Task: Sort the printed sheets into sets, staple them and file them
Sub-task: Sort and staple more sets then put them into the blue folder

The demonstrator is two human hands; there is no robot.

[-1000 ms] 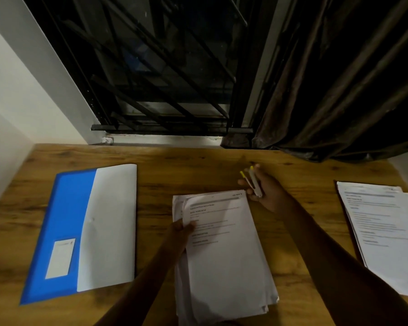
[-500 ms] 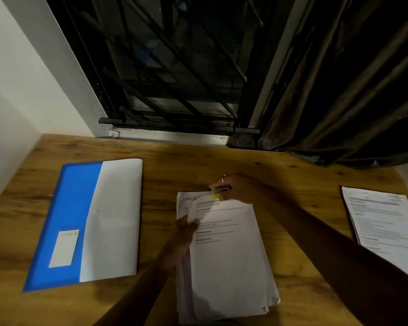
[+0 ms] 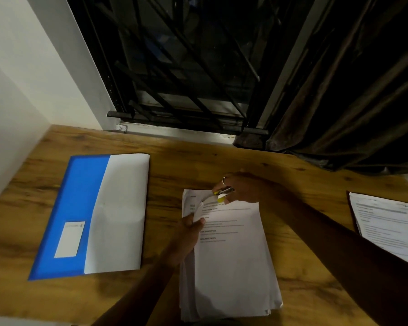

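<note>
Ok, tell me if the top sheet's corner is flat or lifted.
Lifted. The left hand pinches the sheet, its corner curls up off the stack, and the right hand holds a stapler to it.

Brown wood-grain table (image 3: 174,165) before me. Left: flat blue-and-white paper folder (image 3: 92,215). Near centre: loose stack of white printed sheets (image 3: 233,267). Right edge: second pile of white printed sheets (image 3: 391,231), well apart from the stack.

left hand (image 3: 189,231) pinches, thumb over fingers; right hand (image 3: 243,189) reaches forward, fingers seemingly curled in a grip.
</note>
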